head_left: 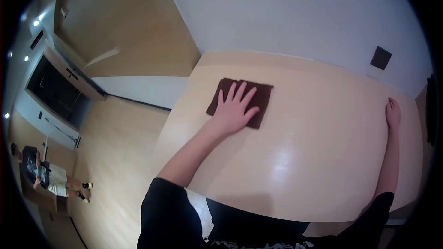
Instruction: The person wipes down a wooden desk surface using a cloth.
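Observation:
A dark brown folded cloth (262, 96) lies flat on the pale wooden tabletop (314, 124), toward its left part. My left hand (232, 113) rests palm down on the cloth with fingers spread, covering much of its middle and near side. On the far right of the same tabletop is my right hand (392, 110), side-on and apart from the cloth. Its fingers are curled in, and nothing shows in them.
A white wall (295, 14) runs along the table's far edge and carries a dark square plate (381, 58). At the left, beyond the wooden floor (120, 143), another person (46, 170) stands near a dark doorway (57, 90).

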`<action>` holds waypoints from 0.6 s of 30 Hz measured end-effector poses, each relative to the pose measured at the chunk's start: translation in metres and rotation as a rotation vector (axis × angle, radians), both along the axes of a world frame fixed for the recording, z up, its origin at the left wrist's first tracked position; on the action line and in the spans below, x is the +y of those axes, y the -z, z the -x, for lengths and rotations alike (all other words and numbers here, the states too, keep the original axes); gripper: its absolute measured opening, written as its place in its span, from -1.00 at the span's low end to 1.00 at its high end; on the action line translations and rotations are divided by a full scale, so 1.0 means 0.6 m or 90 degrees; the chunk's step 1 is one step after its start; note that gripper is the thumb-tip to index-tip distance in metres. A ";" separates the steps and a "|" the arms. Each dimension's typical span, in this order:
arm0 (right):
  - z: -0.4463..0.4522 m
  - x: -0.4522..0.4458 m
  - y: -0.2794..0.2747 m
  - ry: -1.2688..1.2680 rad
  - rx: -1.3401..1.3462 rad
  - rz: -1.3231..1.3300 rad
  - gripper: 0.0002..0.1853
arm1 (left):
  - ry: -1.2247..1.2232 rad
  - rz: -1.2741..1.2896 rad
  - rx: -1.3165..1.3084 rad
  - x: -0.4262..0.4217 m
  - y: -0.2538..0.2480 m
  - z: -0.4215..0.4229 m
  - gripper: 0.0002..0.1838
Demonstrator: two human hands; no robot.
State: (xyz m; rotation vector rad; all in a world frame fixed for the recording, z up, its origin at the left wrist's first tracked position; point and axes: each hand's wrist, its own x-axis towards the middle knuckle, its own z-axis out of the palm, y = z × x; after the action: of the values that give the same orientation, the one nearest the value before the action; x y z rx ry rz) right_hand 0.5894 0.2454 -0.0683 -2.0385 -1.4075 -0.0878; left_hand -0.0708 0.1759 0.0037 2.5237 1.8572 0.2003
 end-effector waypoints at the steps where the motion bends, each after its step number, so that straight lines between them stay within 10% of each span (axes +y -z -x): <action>1: 0.004 -0.007 -0.006 0.011 -0.022 0.013 -0.61 | -0.014 -0.002 0.001 0.034 0.004 -0.007 -0.32; 18: 0.081 -0.027 -0.053 0.096 -0.040 0.020 -0.65 | -0.086 -0.056 -0.025 0.267 0.028 -0.038 -0.29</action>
State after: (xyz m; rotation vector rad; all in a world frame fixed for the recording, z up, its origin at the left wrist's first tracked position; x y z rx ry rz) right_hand 0.5408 0.2292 -0.0367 -2.1843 -1.2982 -0.1972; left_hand -0.0480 0.3359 -0.0133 2.4285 2.0490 0.3372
